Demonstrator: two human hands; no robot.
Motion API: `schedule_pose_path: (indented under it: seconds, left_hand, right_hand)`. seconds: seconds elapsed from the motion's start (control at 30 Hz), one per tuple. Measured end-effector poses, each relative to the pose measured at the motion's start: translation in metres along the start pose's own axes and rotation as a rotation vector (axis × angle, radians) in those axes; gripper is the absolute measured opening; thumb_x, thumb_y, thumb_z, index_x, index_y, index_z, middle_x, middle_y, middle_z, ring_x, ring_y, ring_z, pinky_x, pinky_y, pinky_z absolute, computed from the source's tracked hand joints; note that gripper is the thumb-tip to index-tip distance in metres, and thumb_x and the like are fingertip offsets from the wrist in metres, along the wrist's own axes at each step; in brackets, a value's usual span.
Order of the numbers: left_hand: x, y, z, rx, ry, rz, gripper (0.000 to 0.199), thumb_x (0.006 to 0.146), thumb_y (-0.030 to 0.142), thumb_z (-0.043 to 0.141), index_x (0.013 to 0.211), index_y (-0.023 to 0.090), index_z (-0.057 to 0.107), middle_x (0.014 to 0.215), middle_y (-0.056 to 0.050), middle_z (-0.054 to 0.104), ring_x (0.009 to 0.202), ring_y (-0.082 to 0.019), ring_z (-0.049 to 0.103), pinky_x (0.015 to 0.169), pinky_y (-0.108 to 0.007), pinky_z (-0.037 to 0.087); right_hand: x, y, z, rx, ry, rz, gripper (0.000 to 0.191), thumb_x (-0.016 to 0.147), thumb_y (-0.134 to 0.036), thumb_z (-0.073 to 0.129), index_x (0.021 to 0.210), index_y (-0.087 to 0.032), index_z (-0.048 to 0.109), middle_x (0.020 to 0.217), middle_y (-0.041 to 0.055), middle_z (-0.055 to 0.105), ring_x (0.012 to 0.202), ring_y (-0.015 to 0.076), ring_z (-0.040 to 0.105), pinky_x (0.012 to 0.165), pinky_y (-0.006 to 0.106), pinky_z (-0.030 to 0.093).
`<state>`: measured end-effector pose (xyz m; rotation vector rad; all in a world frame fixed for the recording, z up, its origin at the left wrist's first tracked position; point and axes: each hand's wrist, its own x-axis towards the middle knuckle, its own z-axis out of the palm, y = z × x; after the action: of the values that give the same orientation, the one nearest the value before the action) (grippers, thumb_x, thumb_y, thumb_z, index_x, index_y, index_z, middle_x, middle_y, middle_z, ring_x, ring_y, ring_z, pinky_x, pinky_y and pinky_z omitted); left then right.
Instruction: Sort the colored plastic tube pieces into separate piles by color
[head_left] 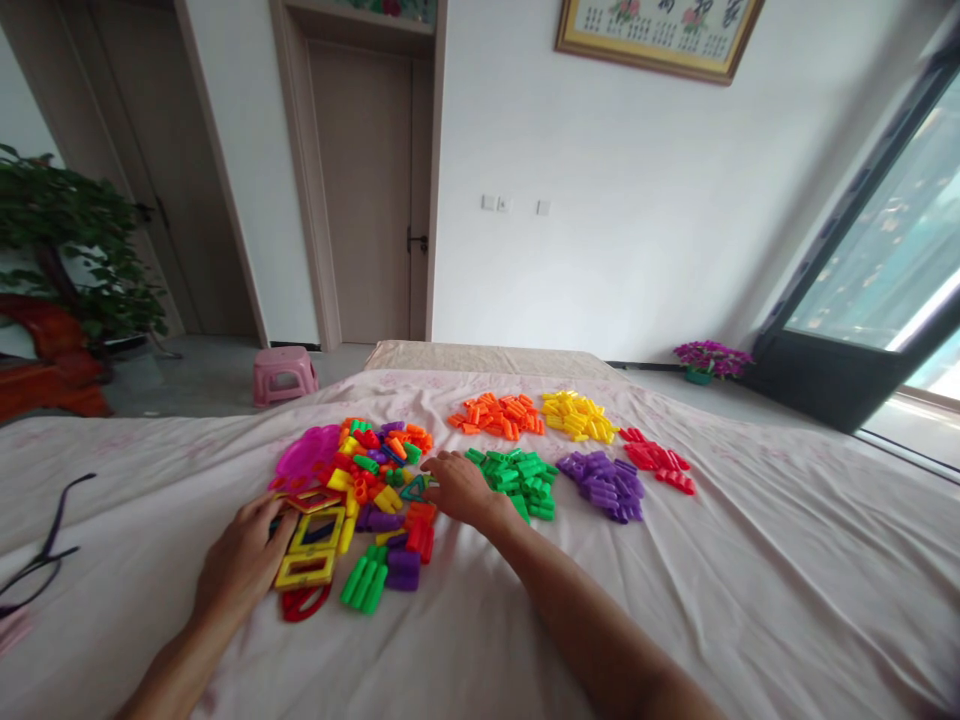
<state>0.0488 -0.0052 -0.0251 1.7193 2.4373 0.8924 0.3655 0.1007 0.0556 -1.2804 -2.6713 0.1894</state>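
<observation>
My left hand (251, 550) is closed at the left edge of a mixed heap of plastic toy pieces (367, 465). Its fingers curl against several magnetic tiles, among them a yellow square tile (306, 571) and an orange-red tile (311, 499); a dark piece shows by the fingertips. At the heap's right side my right hand (461, 487) pinches a teal triangle tile (414, 488), partly hidden under the fingers. Close to the heap's front lie a green block piece (365, 583), a purple piece (403, 570) and a red curved tile (304, 603).
Separate piles lie farther right: green (525, 478), orange (496, 415), yellow (577, 415), purple (604, 484) and red (656, 458). A magenta plate (307, 455) sits behind the heap. Glasses (49, 550) rest at the left on the wrinkled cloth (750, 580). A pink stool (285, 375) stands beyond.
</observation>
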Motion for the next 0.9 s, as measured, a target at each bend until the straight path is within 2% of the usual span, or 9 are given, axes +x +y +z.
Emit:
schedule_pose_path:
  seconds: [0.17,0.3,0.47,0.67,0.8,0.9]
  left_hand:
    - [-0.002,0.005,-0.003,0.013,0.015,0.001,0.053,0.094,0.05,0.033,0.119,0.018,0.066,0.134,-0.014,0.064,0.124,-0.027,0.06,0.106,-0.039,0.046]
    - [-0.002,0.005,-0.002,0.01,0.009,0.019,0.055,0.094,0.051,0.031,0.12,0.016,0.066,0.134,-0.015,0.063,0.126,-0.027,0.058,0.108,-0.038,0.044]
    - [-0.002,0.003,-0.001,0.024,0.006,0.008,0.053,0.095,0.05,0.032,0.12,0.018,0.065,0.136,-0.014,0.063,0.126,-0.027,0.058,0.108,-0.037,0.044]
    - [-0.002,0.003,-0.001,0.019,0.008,0.005,0.05,0.094,0.049,0.034,0.118,0.018,0.065,0.135,-0.015,0.063,0.125,-0.027,0.059,0.108,-0.039,0.044]
    - [-0.002,0.003,-0.001,0.014,0.014,0.003,0.049,0.094,0.048,0.035,0.119,0.018,0.065,0.135,-0.015,0.063,0.125,-0.027,0.059,0.107,-0.039,0.045]
    - [-0.002,0.002,-0.002,0.005,0.002,0.001,0.051,0.095,0.049,0.035,0.12,0.017,0.066,0.137,-0.016,0.062,0.125,-0.029,0.059,0.108,-0.041,0.044]
  right_hand:
    - [-0.004,-0.003,-0.004,0.026,0.114,-0.038,0.035,0.086,-0.018,0.063,0.12,-0.023,0.071,0.122,0.0089,0.068,0.115,0.023,0.059,0.094,0.03,0.044]
    - [-0.011,-0.009,-0.016,0.044,-0.033,-0.044,0.021,0.09,-0.026,0.06,0.104,-0.025,0.076,0.104,0.0044,0.074,0.098,0.0206,0.067,0.079,0.027,0.046]
    - [-0.02,-0.01,-0.018,0.015,-0.177,-0.022,0.021,0.087,-0.035,0.064,0.102,-0.025,0.076,0.101,0.0047,0.074,0.094,0.0223,0.068,0.071,0.026,0.044]
    - [-0.021,-0.008,-0.012,0.102,-0.152,-0.026,0.023,0.082,-0.027,0.065,0.104,-0.022,0.071,0.101,0.0039,0.074,0.09,0.0199,0.067,0.066,0.024,0.039]
    - [-0.019,-0.006,-0.012,0.243,-0.13,-0.022,0.035,0.076,-0.028,0.073,0.109,-0.021,0.07,0.094,0.0014,0.073,0.08,0.0165,0.064,0.061,0.022,0.036]
    - [-0.017,-0.001,-0.018,0.372,-0.102,-0.035,0.025,0.074,-0.025,0.075,0.098,-0.019,0.073,0.084,-0.0007,0.071,0.073,0.0133,0.061,0.06,0.021,0.036]
